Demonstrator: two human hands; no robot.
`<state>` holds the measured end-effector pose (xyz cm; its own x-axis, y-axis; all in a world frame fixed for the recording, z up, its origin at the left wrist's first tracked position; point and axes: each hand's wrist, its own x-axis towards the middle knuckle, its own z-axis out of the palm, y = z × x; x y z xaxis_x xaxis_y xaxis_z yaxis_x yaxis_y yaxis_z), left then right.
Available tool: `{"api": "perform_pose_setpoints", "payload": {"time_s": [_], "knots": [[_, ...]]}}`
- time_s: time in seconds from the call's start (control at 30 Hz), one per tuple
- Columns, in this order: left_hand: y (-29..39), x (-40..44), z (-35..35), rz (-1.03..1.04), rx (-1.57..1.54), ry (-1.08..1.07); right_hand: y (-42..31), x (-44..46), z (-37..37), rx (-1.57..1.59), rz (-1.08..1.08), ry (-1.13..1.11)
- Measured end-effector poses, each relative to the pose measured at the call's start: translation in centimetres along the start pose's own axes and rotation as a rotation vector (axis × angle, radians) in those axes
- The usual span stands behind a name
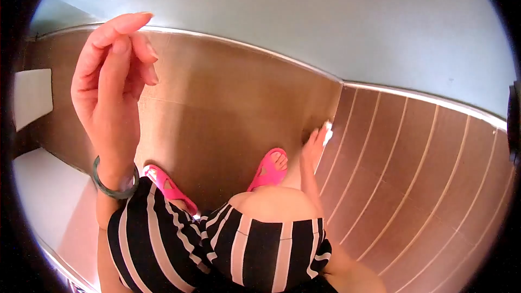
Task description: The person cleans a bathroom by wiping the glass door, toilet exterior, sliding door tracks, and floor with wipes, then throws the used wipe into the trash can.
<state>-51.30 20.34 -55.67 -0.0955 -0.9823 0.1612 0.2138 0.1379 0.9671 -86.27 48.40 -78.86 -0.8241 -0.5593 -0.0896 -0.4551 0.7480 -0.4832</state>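
Below, brown floor (228, 97), pale wall (336, 21), right grip (320, 134), white item (328, 133).

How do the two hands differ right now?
Height: left hand is raised toward the camera; right hand is down near the floor.
Contents: left hand shows nothing held; right hand has a white item at its fingertips.
Wrist: left hand wears a dark bangle; right hand shows none.
Shared: both ungloved.

The left hand (111, 78) curls loosely at ten o'clock; the right hand (311, 147) holds a white item (328, 133) at three; pink slippers (270, 171) sit toward six and eight.
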Motion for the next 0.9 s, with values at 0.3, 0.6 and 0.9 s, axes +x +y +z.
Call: {"api": "perform_pose_setpoints", "payload": {"time_s": [0.3, 0.6, 0.9], "knots": [[1.0, -0.9, -2.7, -0.079, 0.051, 0.050, -20.0, -4.1, 13.3, 0.369, -0.745, -0.647], [-13.2, -10.8, -8.5, -0.802, -0.072, -0.034, -24.7, -5.2, 8.8, 1.735, 0.411, -1.438], [-12.0, -11.7, -6.9, -0.969, -0.324, -0.041, -24.0, -5.4, 9.8, 1.722, 0.486, -1.437]]}}
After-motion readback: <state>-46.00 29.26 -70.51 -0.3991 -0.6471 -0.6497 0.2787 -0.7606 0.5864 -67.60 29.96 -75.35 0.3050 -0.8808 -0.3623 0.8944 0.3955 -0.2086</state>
